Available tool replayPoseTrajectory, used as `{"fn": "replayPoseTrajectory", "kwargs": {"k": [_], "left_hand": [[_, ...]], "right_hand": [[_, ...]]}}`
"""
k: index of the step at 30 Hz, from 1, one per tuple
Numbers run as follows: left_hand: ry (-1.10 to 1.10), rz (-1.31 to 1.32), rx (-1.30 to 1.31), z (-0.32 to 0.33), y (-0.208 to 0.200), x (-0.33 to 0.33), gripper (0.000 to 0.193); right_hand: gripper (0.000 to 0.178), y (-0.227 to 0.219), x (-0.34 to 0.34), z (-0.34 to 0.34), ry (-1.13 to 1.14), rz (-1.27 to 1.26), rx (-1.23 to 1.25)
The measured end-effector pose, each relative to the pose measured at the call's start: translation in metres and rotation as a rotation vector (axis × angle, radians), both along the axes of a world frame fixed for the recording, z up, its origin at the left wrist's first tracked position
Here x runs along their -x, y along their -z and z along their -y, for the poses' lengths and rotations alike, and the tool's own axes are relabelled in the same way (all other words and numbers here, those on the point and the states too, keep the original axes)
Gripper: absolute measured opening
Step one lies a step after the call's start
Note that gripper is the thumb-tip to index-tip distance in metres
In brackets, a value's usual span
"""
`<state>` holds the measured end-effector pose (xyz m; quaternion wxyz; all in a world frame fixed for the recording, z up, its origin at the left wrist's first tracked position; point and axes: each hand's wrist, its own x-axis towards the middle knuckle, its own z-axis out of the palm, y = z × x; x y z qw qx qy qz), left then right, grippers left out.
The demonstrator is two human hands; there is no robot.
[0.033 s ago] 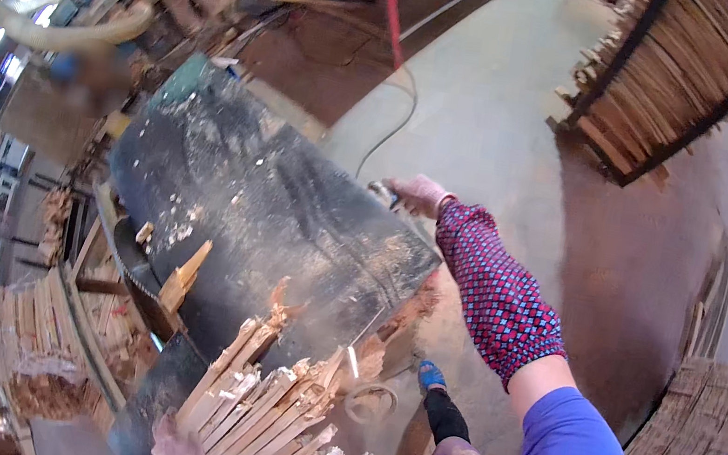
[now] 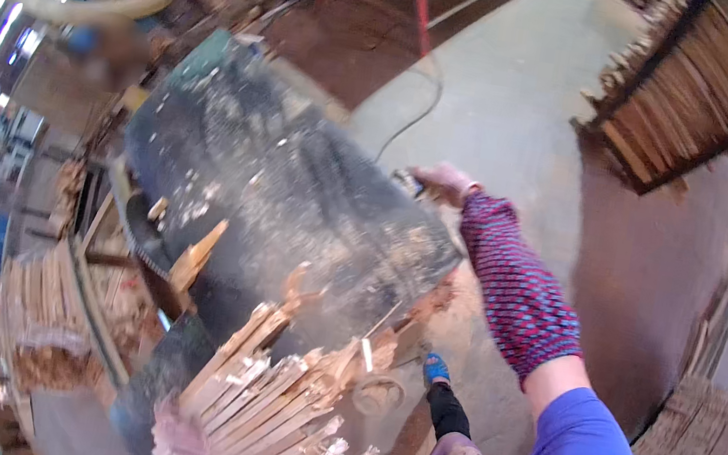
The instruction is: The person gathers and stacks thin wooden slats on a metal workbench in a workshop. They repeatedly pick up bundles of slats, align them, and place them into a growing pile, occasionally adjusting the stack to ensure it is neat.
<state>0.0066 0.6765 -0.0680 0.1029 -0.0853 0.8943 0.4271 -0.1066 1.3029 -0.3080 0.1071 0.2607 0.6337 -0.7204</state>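
A thick bundle of pale, splintery wooden strips (image 2: 260, 419) fans out low in front of me. My left hand (image 2: 181, 440), in a pinkish glove, grips its left side; the strips partly hide the fingers. Stretched forward, my right hand (image 2: 448, 184) wears a similar glove and is closed at the right edge of a bench under a dark cover (image 2: 296, 180). A small dark and metallic thing (image 2: 406, 181) shows at its fingertips, too blurred to name. Sawdust and wood chips lie over the cover. A jagged wood piece (image 2: 196, 257) rests at the bench's left edge.
Stacked wood fills a dark-framed rack (image 2: 694, 98) at the far right. More strips (image 2: 47, 303) are piled at the left. A thin cord (image 2: 412, 124) runs on the floor beyond the bench. Flat bundled wood (image 2: 694, 446) lies at the lower right.
The view has shifted slightly, so the bench and rack appear a little farther right. Both hands keep their places at the bundle and the bench edge.
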Motion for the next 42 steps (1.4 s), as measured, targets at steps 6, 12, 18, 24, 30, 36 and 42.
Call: {"fn": "replayPoseTrajectory", "kwargs": {"k": [6,12,18,24,30,36,42], "left_hand": [[0.335,0.041,1.135,0.014,-0.006,0.036,0.063],[0.474,-0.25,0.974,0.057,-0.012,0.023,0.068],[0.394,-0.263,0.914,0.049,-0.017,0.028,0.069],[0.355,-0.263,0.748,0.065,0.002,0.034,0.073],[0.506,-0.131,0.884,0.063,-0.034,0.04,0.078],[0.444,-0.143,0.981,0.081,-0.057,0.034,0.081],[0.514,-0.08,0.918,0.122,-0.033,0.047,0.065]], "right_hand": [[0.045,-0.025,0.02,-0.014,-0.073,0.202,-0.319],[0.049,-0.075,0.027,0.023,-0.07,0.256,-0.45],[0.053,-0.11,-0.017,0.026,-0.155,0.134,-0.977],[0.045,-0.266,-0.128,0.085,0.069,0.016,-0.68],[0.025,-0.403,-0.324,0.296,0.083,-0.142,-0.368],[0.042,-0.354,-0.469,0.505,-0.172,0.274,-0.139],[0.053,-0.314,-0.484,0.616,-0.217,0.59,-0.133]]}}
